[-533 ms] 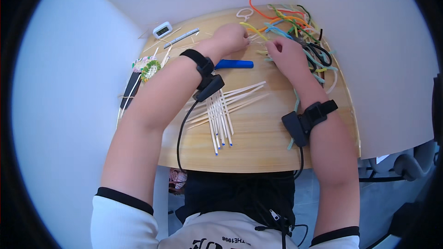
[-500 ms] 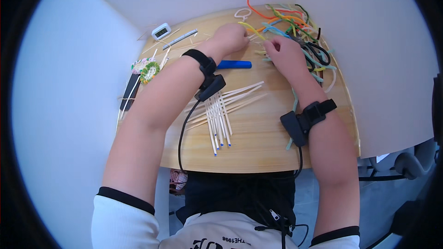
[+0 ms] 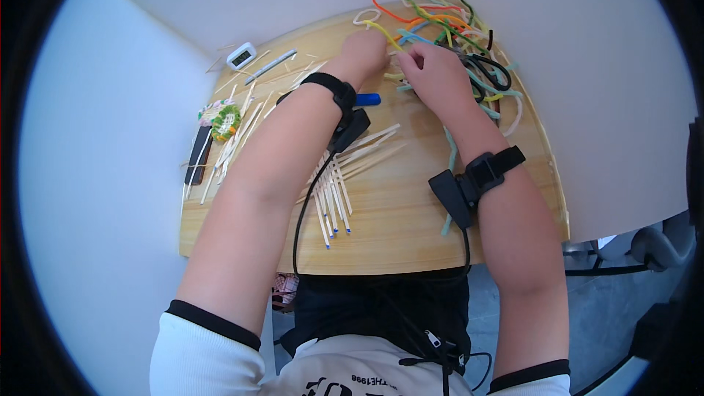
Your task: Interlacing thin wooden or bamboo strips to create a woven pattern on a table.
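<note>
At the far middle of the table, my left hand (image 3: 364, 57) is closed, its back toward me and its fingertips mostly hidden. Close beside it my right hand (image 3: 440, 79) pinches thumb and forefinger together at the edge of a pile of coloured fuzzy stems (image 3: 438, 23). What either hand holds is too small or hidden to make out. A yellow stem (image 3: 383, 32) lies just beyond the fingers. Partly under my left wrist shows a blue bar-shaped thing (image 3: 369, 100). Nearer me lie crossed pale flat strips (image 3: 334, 194) with blue-marked ends, partly covered by my left forearm.
Black-handled scissors (image 3: 493, 72) lie in the pile on the right. Toward the left are a white digital clock (image 3: 241, 56), a silver pen (image 3: 271, 66), loose pale strips (image 3: 238, 139), a round green-and-yellow woven piece (image 3: 226, 123) and a dark block (image 3: 198, 154). Walls border the table (image 3: 396, 242).
My two hands have come closer together. The left forearm has shifted right and covers more of the blue bar and crossed strips. The whole view has moved slightly.
</note>
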The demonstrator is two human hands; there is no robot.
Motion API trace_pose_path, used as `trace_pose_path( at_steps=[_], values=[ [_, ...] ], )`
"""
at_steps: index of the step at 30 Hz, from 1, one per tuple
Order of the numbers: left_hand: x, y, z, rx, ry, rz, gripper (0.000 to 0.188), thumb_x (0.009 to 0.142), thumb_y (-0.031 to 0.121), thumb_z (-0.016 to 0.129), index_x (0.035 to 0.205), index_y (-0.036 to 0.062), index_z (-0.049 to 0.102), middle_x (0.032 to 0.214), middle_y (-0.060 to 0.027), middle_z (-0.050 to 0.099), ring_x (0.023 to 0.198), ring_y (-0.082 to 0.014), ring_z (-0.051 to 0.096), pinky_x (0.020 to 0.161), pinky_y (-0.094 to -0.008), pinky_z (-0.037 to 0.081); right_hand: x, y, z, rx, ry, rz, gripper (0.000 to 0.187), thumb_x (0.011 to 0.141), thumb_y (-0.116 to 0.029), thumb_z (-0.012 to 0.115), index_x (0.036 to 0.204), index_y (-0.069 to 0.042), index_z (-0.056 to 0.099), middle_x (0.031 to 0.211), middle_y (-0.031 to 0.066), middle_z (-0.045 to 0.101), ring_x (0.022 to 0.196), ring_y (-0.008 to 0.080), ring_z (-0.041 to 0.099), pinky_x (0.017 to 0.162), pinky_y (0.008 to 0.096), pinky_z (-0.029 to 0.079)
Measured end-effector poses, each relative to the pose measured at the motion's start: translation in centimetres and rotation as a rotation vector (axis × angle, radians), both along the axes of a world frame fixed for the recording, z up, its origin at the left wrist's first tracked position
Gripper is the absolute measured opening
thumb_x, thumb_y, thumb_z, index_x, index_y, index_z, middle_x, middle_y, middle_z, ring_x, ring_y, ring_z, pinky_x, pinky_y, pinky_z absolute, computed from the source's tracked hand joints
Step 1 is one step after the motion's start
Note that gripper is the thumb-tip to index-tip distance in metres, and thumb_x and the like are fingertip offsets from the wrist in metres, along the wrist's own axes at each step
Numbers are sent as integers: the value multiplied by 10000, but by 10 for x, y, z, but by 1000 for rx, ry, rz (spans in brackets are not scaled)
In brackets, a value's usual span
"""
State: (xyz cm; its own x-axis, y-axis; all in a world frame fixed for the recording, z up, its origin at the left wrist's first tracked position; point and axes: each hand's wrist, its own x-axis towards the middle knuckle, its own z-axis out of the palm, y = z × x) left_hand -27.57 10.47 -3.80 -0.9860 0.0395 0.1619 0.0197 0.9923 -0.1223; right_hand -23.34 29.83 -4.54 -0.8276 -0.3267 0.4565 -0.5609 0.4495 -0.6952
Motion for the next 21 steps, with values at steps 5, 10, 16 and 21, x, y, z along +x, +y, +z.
trace_pose_path(
  at_steps=[5, 10, 16, 21],
  values=[
    [7, -5, 3, -143, -4, -69, 177, 916, 203, 722, 942, 49, 805, 968, -183, 792, 933, -369, 775, 828, -487, 619, 2, -3, 3, -30, 6, 0, 339, 1004, -369, 682, 959, -38, 744, 873, 172, 746, 836, 370, 714, 761, 474, 559],
    [27, -2, 16, 70, 100, -160, 241, 961, 263, 683, 987, 35, 757, 929, -215, 763, 903, -400, 742, 803, -494, 583, 2, 1, 7, 3, -29, -7, 334, 1013, -372, 664, 965, -54, 756, 916, 184, 762, 893, 393, 733, 782, 500, 575],
    [72, -14, 42, 421, -23, -43, 299, 1043, 284, 659, 1130, 15, 756, 925, -109, 779, 822, -239, 733, 763, -388, 573, 5, -1, 7, -8, -39, 7, 294, 1008, -339, 684, 973, -54, 749, 922, 164, 770, 868, 372, 733, 769, 472, 577],
    [122, -13, 52, 989, -93, -18, 263, 1091, 223, 641, 1197, 1, 735, 936, -27, 736, 838, -106, 670, 763, -270, 556, 10, -13, 2, -178, -23, 163, 265, 999, -294, 717, 1132, -71, 771, 919, 126, 769, 821, 311, 726, 761, 430, 577]
  ],
)
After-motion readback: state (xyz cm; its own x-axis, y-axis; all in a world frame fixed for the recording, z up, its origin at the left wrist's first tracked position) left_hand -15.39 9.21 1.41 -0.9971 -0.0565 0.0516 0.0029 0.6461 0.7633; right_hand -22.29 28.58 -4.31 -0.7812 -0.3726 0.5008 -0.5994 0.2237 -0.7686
